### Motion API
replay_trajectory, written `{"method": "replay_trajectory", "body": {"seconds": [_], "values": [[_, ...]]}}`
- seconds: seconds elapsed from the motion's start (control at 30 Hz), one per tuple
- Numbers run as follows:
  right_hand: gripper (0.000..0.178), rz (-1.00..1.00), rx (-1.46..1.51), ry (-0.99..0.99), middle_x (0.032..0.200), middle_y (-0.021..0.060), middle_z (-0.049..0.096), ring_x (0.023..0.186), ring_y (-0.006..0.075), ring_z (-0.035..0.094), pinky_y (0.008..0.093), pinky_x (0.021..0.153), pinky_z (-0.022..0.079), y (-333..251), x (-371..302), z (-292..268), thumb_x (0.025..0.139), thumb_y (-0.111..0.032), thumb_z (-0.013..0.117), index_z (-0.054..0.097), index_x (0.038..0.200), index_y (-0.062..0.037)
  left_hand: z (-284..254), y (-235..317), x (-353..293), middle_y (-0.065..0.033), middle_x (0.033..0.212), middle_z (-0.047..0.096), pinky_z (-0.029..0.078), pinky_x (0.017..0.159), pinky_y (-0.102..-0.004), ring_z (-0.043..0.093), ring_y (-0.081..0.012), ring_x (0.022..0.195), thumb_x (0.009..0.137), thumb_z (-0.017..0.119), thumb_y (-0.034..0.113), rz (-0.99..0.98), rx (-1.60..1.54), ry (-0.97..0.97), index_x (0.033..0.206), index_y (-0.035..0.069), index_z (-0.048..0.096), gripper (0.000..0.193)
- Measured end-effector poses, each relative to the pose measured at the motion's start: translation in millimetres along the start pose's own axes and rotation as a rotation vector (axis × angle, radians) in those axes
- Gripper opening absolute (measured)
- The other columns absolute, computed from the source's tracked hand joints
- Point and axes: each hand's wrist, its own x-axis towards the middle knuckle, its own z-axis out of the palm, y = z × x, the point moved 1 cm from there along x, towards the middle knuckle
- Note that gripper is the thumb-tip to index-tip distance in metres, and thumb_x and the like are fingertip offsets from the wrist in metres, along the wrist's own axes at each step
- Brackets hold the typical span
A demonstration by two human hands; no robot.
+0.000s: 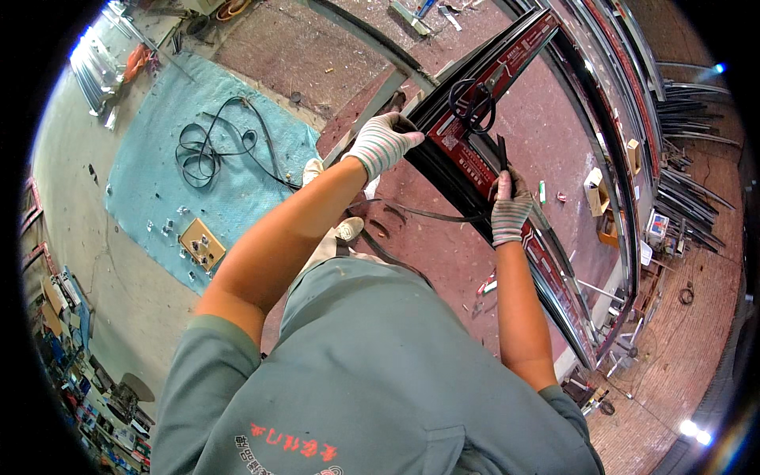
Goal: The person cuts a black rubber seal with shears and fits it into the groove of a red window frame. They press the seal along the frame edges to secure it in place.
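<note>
A dark metal window or door frame (467,170) with red printed film stands tilted before me. My left hand (385,144), in a striped knit glove, grips the frame's near left corner with the thumb over its edge; the fingertips behind are hidden. My right hand (511,207), gloved alike, is closed on a black rubber strip (502,153), whose short end sticks up above the fingers. From that side a long dark strip (427,214) runs left, low in front of my body. A loop of black cord (473,107) hangs at the frame's upper corner.
A blue-green sheet (146,186) on the floor at left carries a coiled black strip (198,154) and a tan tray (202,244) of small parts. More curved frames (625,182) stand at right, near open cardboard boxes (596,192) and dark profiles (689,194). A brush (409,19) lies beyond.
</note>
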Motion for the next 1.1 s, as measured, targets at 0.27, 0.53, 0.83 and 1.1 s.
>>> {"method": "replay_trajectory", "body": {"seconds": [0.27, 0.53, 0.83, 1.1], "values": [[0.019, -0.038, 0.08, -0.003, 0.08, -0.0003, 0.066, 0.063, 0.0056, 0.056, 0.0218, 0.053, 0.046, 6, 2, 0, 0.1, -0.02, 0.064, 0.069, 0.109, -0.0038, 1, 30, 6, -0.0104, 0.077, 0.07, 0.055, 0.051, -0.0304, 0.068, -0.0192, 0.062, 0.083, 0.08, 0.004, -0.267, -0.187, -0.054, 0.093, 0.001, 0.064, 0.019], [0.02, 0.014, 0.056, -0.023, 0.079, -0.0002, 0.065, 0.063, 0.0059, 0.055, 0.0216, 0.054, 0.045, -5, -2, 0, 0.101, -0.019, 0.064, 0.068, 0.11, -0.0026, 6, 27, 21, -0.0145, 0.081, 0.071, 0.062, 0.058, -0.0356, 0.072, -0.0241, 0.069, 0.088, 0.071, -0.002, -0.249, 0.09, -0.039, 0.099, -0.006, 0.066, 0.013], [0.02, 0.045, 0.078, -0.03, 0.079, -0.0011, 0.064, 0.064, 0.0049, 0.054, 0.021, 0.055, 0.045, -5, 0, 1, 0.1, -0.019, 0.064, 0.069, 0.11, -0.0022, 3, 36, 12, -0.0172, 0.085, 0.071, 0.062, 0.059, -0.0356, 0.073, -0.0267, 0.073, 0.089, 0.072, 0.0, -0.297, -0.063, -0.063, 0.1, -0.008, 0.065, 0.015], [0.019, 0.031, 0.065, -0.024, 0.079, -0.0014, 0.064, 0.065, 0.0045, 0.054, 0.0203, 0.055, 0.044, -2, 0, -1, 0.1, -0.019, 0.064, 0.069, 0.11, -0.0031, 7, 39, 20, -0.0177, 0.083, 0.071, 0.061, 0.058, -0.0345, 0.072, -0.0243, 0.069, 0.088, 0.073, 0.002, -0.324, 0.037, -0.045, 0.102, -0.007, 0.066, 0.017]]}}
